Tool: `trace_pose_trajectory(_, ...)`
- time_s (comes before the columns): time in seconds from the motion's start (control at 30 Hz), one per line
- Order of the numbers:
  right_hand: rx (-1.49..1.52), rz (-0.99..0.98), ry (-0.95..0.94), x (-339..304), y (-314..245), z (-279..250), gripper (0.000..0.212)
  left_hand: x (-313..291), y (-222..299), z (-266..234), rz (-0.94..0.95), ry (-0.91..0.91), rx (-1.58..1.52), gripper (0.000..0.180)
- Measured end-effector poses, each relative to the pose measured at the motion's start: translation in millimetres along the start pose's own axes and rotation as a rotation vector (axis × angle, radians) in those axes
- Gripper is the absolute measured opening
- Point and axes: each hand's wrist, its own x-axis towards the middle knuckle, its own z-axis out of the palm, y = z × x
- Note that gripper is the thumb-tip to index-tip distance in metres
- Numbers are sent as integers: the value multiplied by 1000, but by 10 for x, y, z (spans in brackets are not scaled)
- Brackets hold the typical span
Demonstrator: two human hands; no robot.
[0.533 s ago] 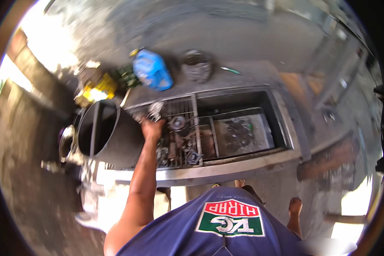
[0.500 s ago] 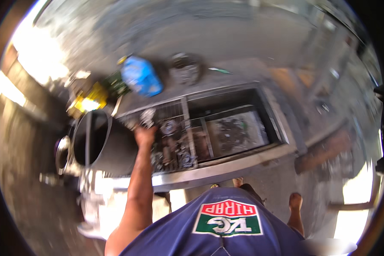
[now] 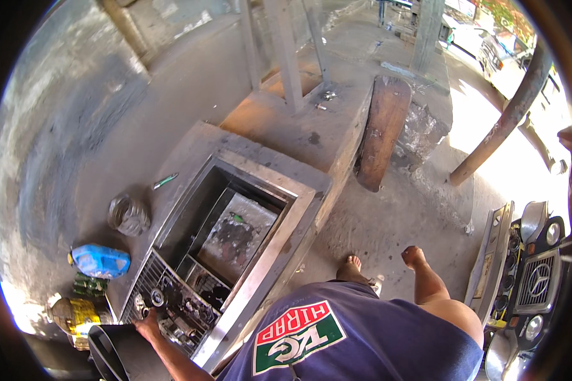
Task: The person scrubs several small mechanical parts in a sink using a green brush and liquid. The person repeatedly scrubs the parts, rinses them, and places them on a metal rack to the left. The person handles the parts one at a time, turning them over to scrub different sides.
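Note:
My left hand [image 3: 147, 325] reaches over a metal wire rack [image 3: 138, 293] at the left end of a sunken metal basin [image 3: 308, 198]. Its fingers are closed around a small metal part, mostly hidden by the hand, beside a round ringed metal part [image 3: 157, 297]. Several dark, greasy metal parts [image 3: 185, 312] lie on the same rack. My right hand [image 3: 413, 256] hangs over the floor to the right of the basin, fingers curled in, with nothing visible in it.
Behind the basin stand a blue jug [image 3: 102, 261], a coil of wire [image 3: 129, 214] and a green pen-like tool [image 3: 166, 181]. A black bucket [image 3: 108, 355] and a yellow-labelled bottle [image 3: 81, 317] are at lower left. A wooden plank [image 3: 386, 130] leans beyond; a vehicle front grille [image 3: 540, 282] is at right.
My view has swung to the right, bringing the vehicle front and plank into clear sight. My left hand stays over the rack; my right arm is raised further out to the side.

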Motion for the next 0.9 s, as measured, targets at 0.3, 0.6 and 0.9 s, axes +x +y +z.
trace_pose_trajectory(0.3, -258, -39, -304, 897, 1471, -26, 40, -1364, 2548, 685, 704, 510, -166, 68)
trace_pose_trajectory(0.6, 148, 53, -38, 1265, 2479, 132, 27, -3063, 5352, 2506, 1279, -253, -447, 37)
trace_pose_trajectory(0.9, 701, 781, -469, 431, 2103, 419, 33, -4045, 7629, 4725, 1573, -548, -260, 42)
